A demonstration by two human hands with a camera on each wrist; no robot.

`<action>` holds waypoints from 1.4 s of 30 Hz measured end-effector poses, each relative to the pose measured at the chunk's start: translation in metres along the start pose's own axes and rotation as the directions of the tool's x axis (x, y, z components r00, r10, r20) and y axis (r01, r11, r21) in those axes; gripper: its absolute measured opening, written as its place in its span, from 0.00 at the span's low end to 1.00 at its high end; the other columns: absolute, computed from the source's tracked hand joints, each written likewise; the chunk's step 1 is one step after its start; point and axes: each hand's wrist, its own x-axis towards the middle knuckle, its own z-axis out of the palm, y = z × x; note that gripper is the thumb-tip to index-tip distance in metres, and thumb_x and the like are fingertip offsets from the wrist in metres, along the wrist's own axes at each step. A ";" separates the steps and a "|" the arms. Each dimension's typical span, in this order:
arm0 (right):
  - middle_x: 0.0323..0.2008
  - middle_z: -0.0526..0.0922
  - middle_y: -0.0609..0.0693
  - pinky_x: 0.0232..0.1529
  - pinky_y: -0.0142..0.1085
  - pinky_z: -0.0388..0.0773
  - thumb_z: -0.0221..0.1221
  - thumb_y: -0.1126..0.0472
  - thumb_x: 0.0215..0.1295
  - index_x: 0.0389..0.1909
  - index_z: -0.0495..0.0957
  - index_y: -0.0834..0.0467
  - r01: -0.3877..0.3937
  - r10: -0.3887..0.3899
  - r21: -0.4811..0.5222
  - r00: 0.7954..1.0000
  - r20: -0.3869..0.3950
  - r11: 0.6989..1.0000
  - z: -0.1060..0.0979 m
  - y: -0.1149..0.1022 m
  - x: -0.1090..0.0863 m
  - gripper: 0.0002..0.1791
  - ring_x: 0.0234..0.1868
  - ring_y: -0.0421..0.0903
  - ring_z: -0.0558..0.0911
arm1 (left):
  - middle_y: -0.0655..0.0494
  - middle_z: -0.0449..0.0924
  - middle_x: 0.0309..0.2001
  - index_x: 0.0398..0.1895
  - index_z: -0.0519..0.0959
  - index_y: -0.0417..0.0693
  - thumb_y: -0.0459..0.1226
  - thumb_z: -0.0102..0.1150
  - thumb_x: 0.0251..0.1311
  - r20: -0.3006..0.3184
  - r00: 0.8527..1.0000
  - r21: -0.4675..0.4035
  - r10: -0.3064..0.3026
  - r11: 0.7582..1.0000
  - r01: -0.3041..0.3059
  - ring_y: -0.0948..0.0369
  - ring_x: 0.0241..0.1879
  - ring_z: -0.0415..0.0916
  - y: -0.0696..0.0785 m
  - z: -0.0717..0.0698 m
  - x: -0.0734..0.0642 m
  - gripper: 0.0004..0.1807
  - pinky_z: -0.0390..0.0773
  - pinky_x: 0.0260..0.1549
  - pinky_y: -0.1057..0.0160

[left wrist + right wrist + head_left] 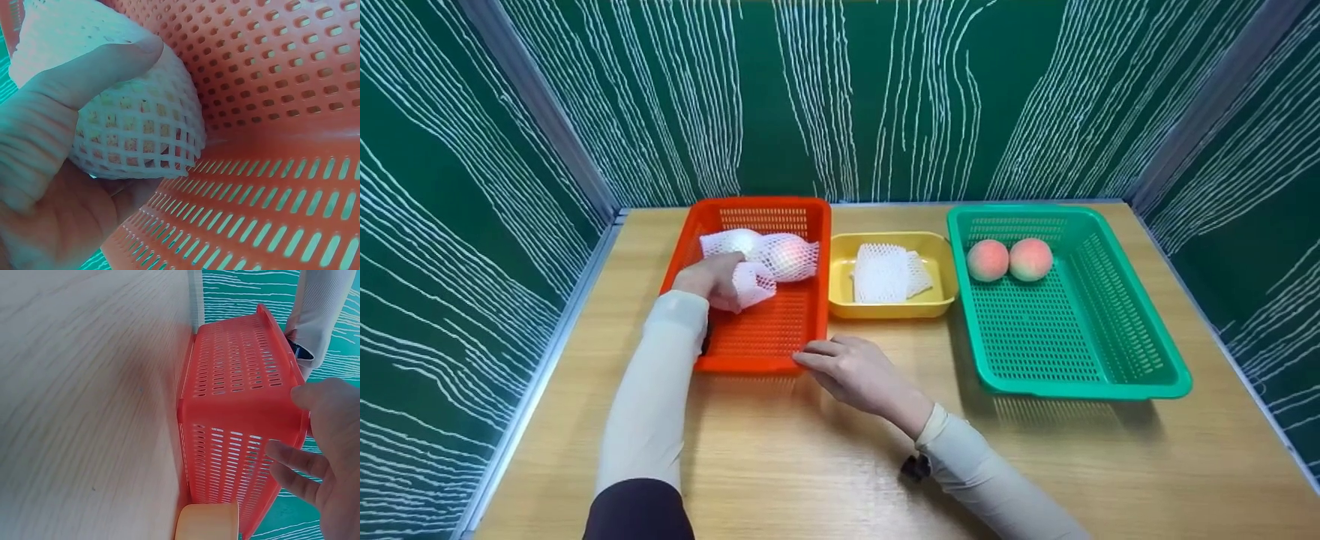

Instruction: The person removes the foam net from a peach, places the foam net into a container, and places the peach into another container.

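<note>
My left hand (711,279) is inside the red basket (765,365), gripping a peach in a white foam net (138,132). In the left wrist view the thumb lies over the net and the fingers curl beneath it. Two more netted fruits (787,257) lie behind it at the far end of the basket. My right hand (864,375) holds the red basket's near right corner at the rim. Its thumb touches the rim in the right wrist view, with two fingers by the side wall; the other fingertips are hidden.
A yellow tray (892,310) with white foam nets (883,272) stands right of the red basket. Beyond it is a green basket (1084,390) holding two bare peaches (1030,259). Green panels with white lines (870,97) enclose the wooden table (780,465) at the back and sides.
</note>
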 end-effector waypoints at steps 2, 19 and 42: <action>0.47 0.84 0.49 0.46 0.38 0.78 0.59 0.59 0.67 0.54 0.82 0.53 0.002 -0.002 -0.005 1.000 0.001 1.000 0.000 -0.001 0.000 0.15 0.44 0.46 0.82 | 0.48 0.58 0.62 0.76 0.51 0.67 0.29 0.72 0.47 -0.002 1.000 -0.018 -0.020 1.000 0.020 0.45 0.51 0.72 0.001 -0.002 -0.002 0.56 0.79 0.46 0.54; 0.50 0.82 0.54 0.49 0.42 0.78 0.64 0.63 0.60 0.49 0.82 0.55 0.049 -0.051 -0.043 0.997 -0.050 0.998 -0.017 0.003 -0.008 0.15 0.47 0.50 0.81 | 0.49 0.49 0.71 0.78 0.38 0.67 0.38 0.77 0.45 -0.006 0.997 0.247 0.076 0.966 -0.072 0.45 0.61 0.55 0.019 -0.020 -0.014 0.65 0.72 0.55 0.44; 0.39 0.84 0.50 0.38 0.39 0.80 0.65 0.62 0.59 0.39 0.85 0.56 -0.006 0.005 -0.030 0.999 -0.051 1.000 -0.085 0.005 -0.087 0.07 0.39 0.48 0.81 | 0.59 0.68 0.54 0.63 0.60 0.57 0.39 0.81 0.34 -0.222 0.709 0.432 0.670 0.719 -0.544 0.59 0.51 0.65 0.030 0.045 -0.117 0.51 0.76 0.51 0.53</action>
